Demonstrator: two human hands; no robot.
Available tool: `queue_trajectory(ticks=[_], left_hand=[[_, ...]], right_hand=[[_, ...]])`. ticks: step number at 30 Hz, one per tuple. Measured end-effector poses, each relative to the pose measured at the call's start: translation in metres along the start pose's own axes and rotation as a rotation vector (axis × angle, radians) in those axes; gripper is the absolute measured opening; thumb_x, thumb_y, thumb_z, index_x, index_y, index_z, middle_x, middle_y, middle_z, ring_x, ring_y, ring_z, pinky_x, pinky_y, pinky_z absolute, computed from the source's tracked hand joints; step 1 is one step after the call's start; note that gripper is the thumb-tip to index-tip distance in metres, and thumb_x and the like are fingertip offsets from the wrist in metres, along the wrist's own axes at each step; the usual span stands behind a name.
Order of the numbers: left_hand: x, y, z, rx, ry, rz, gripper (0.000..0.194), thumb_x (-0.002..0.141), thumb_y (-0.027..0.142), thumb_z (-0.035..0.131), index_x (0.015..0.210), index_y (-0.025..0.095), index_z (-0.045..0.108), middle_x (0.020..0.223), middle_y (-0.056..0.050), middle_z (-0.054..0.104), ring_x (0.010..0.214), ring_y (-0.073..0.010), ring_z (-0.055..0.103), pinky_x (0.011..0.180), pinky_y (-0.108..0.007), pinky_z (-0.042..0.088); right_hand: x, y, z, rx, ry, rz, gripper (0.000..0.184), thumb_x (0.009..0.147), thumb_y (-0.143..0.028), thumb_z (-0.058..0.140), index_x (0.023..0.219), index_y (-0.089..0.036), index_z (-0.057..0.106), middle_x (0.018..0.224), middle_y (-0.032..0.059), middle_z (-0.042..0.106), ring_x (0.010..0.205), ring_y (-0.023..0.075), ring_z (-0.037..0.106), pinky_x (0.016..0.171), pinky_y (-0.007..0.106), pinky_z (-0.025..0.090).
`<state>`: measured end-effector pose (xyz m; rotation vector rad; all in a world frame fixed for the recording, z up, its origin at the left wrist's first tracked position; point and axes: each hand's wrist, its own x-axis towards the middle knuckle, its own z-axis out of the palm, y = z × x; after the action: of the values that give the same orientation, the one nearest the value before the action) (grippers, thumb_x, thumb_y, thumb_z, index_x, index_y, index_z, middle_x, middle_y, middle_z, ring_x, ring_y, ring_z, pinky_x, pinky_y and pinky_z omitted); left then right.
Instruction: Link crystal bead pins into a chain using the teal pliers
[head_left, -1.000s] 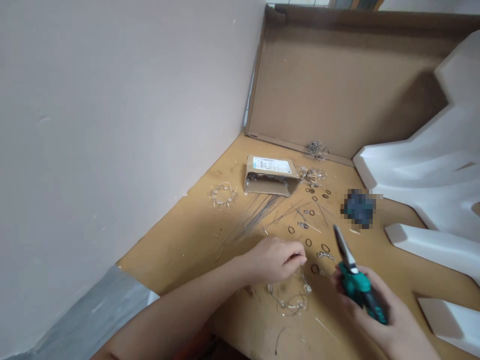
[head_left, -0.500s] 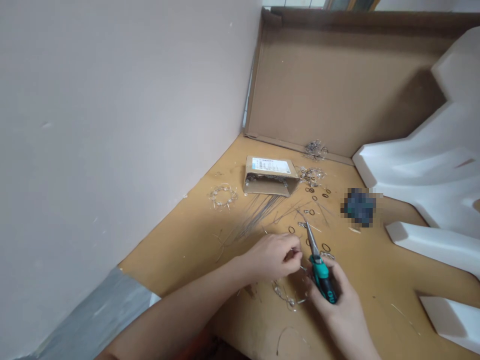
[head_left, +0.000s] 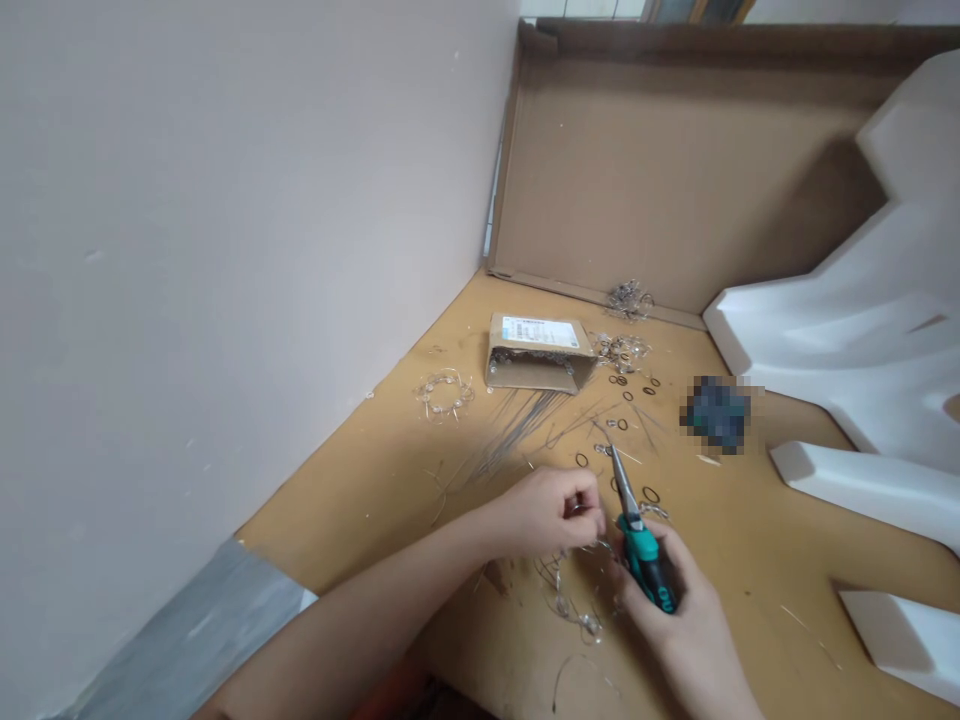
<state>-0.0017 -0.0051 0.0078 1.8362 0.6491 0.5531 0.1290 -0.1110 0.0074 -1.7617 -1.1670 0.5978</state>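
Note:
My right hand (head_left: 679, 600) is wrapped round a pair of needle-nose pliers (head_left: 637, 545) with green and black handles, the tips pointing away from me. Just left of it, my left hand (head_left: 551, 512) is closed in a pinch on a thin wire (head_left: 579, 508). A string of bent wire with clear beads (head_left: 562, 600) hangs below the two hands. Its upper end runs up between them, where the fingers partly hide it. Beyond the pliers' tips lie several small dark rings (head_left: 651, 495) and clear bead pieces.
A small open cardboard box (head_left: 536, 352) with a label stands at the back, with straight wires (head_left: 525, 430) before it. Left of it lies a beaded wire ring (head_left: 445, 395). Tangled wire pieces (head_left: 622, 350), a blurred dark object (head_left: 716, 414) and white foam (head_left: 862, 490) are to the right.
The beaded wire string has swung slightly downward and left below my hands. My left fingers have curled a little; the pliers stay in my right hand almost unmoved.

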Motion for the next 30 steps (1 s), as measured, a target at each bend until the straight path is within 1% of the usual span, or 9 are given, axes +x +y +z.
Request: queue_trajectory(ticks=[6, 11, 16, 19, 22, 25, 30], left_hand=[[0.001, -0.003, 0.001, -0.154, -0.059, 0.019, 0.004, 0.072, 0.013, 0.049, 0.071, 0.015, 0.051, 0.063, 0.003, 0.053, 0.052, -0.0051, 0.039, 0.046, -0.016, 0.029], [0.001, -0.001, -0.002, -0.227, -0.097, 0.031, 0.004, 0.072, 0.012, 0.049, 0.07, 0.015, 0.051, 0.066, 0.002, 0.055, 0.054, -0.0056, 0.041, 0.049, -0.017, 0.032], [0.001, 0.001, -0.003, -0.295, -0.066, -0.006, 0.005, 0.075, 0.013, 0.049, 0.073, 0.014, 0.053, 0.072, 0.0, 0.059, 0.06, -0.007, 0.046, 0.056, -0.019, 0.035], [0.003, 0.003, -0.002, -0.406, -0.046, -0.06, 0.006, 0.078, 0.018, 0.051, 0.073, 0.014, 0.052, 0.075, -0.001, 0.06, 0.066, -0.0084, 0.05, 0.064, -0.022, 0.038], [0.005, 0.004, 0.0, -0.54, -0.049, -0.102, 0.013, 0.08, 0.024, 0.053, 0.072, 0.014, 0.049, 0.073, -0.001, 0.06, 0.069, -0.0091, 0.053, 0.07, -0.024, 0.039], [0.006, 0.004, 0.002, -0.565, -0.057, -0.127, 0.018, 0.08, 0.029, 0.054, 0.072, 0.015, 0.048, 0.068, 0.001, 0.058, 0.063, -0.0082, 0.051, 0.066, -0.024, 0.039], [0.005, 0.003, 0.004, -0.592, -0.099, -0.167, 0.027, 0.074, 0.039, 0.06, 0.073, 0.015, 0.046, 0.066, 0.002, 0.057, 0.054, -0.0071, 0.048, 0.057, -0.023, 0.038]], right_hand=[[0.001, -0.002, 0.0, 0.026, -0.032, -0.011, 0.026, 0.065, -0.04, 0.061, 0.085, -0.023, 0.058, 0.068, -0.002, 0.06, 0.062, 0.0155, 0.054, 0.062, 0.023, 0.044], [0.002, -0.004, 0.0, 0.039, -0.049, 0.015, 0.028, 0.065, -0.042, 0.061, 0.085, -0.023, 0.057, 0.068, -0.003, 0.061, 0.062, 0.0152, 0.054, 0.062, 0.022, 0.043], [0.001, -0.003, 0.0, 0.027, -0.032, 0.003, 0.029, 0.066, -0.044, 0.061, 0.086, -0.023, 0.057, 0.068, -0.0031, 0.06, 0.06, 0.0146, 0.053, 0.057, 0.021, 0.042], [0.0, 0.0, 0.0, 0.05, -0.018, 0.006, 0.031, 0.067, -0.045, 0.062, 0.088, -0.023, 0.058, 0.073, -0.0017, 0.062, 0.065, 0.0158, 0.056, 0.061, 0.022, 0.044], [-0.001, 0.003, 0.001, 0.072, -0.024, 0.01, 0.031, 0.068, -0.047, 0.061, 0.088, -0.023, 0.056, 0.075, -0.0014, 0.062, 0.067, 0.0161, 0.057, 0.064, 0.022, 0.045], [-0.001, 0.007, 0.001, 0.066, -0.047, -0.019, 0.032, 0.07, -0.048, 0.059, 0.089, -0.023, 0.056, 0.076, -0.0004, 0.063, 0.069, 0.0167, 0.059, 0.062, 0.022, 0.046], [-0.003, 0.005, 0.003, 0.106, -0.083, -0.044, 0.031, 0.07, -0.048, 0.058, 0.089, -0.023, 0.058, 0.075, 0.0001, 0.065, 0.068, 0.0169, 0.061, 0.063, 0.021, 0.048]])
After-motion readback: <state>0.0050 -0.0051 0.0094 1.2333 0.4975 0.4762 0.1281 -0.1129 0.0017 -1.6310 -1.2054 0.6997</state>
